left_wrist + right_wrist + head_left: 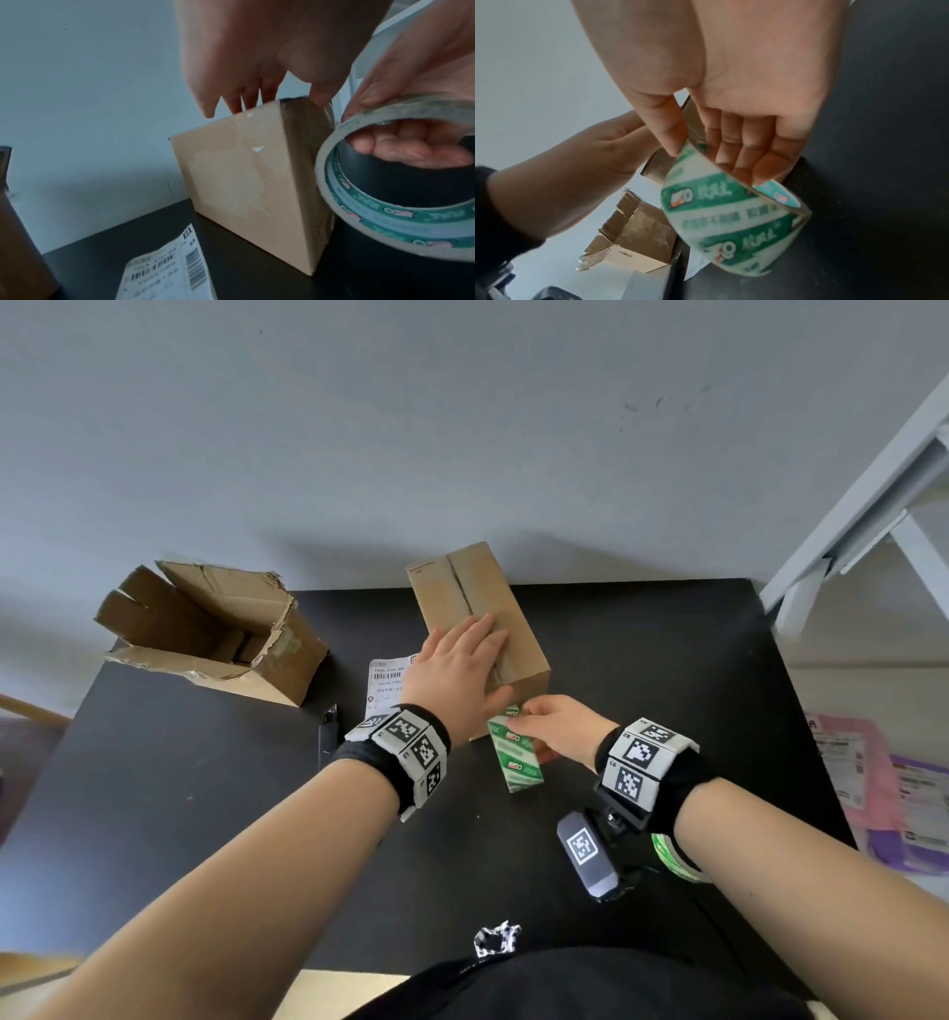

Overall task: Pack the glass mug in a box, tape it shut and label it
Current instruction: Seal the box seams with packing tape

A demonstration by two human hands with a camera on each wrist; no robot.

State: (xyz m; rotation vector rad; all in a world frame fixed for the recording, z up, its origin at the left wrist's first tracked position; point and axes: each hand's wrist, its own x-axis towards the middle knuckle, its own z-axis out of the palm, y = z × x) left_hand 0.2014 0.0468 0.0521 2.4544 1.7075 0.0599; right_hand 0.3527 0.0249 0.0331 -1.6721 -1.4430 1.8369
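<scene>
A closed brown cardboard box [472, 598] stands on the black table [205, 788]; the mug is not visible. My left hand [457, 665] lies flat on the box top with straight fingers, also seen as the left hand [246, 67] over the box [244, 178]. My right hand [554, 724] grips a green-and-white tape roll [516, 757] at the box's near face, thumb outside, fingers through the core. The wrist views show the tape roll [385, 219] and the tape roll [729, 221] held against the box. A white shipping label [385, 677] lies left of the box.
A torn, open cardboard box [205, 634] sits at the table's back left. A dark small tool [326, 731] lies near the label. Pink and purple mail bags [883, 788] lie off the table's right edge. A white frame [862, 505] stands at the right.
</scene>
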